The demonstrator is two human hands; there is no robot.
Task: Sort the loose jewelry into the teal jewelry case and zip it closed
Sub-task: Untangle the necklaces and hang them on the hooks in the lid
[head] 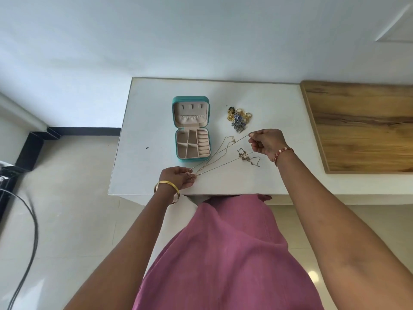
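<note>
Left hand (176, 178) and right hand (266, 142) pinched gold chain necklace (220, 154) taut beside open teal jewelry case (192, 128); loose jewelry pile (239, 119) untouched.

A plain pale blue-white wall (178, 36) fills the upper part of the view. Against it stands a white rectangular table (279, 104), with a brown wood-grain panel (362, 126) lying flat just to its right. The floor is glossy cream tile (73, 198), edged by a black skirting strip (85, 131) along the wall's base. Dark cables (33, 231) trail across the floor at left.
</note>
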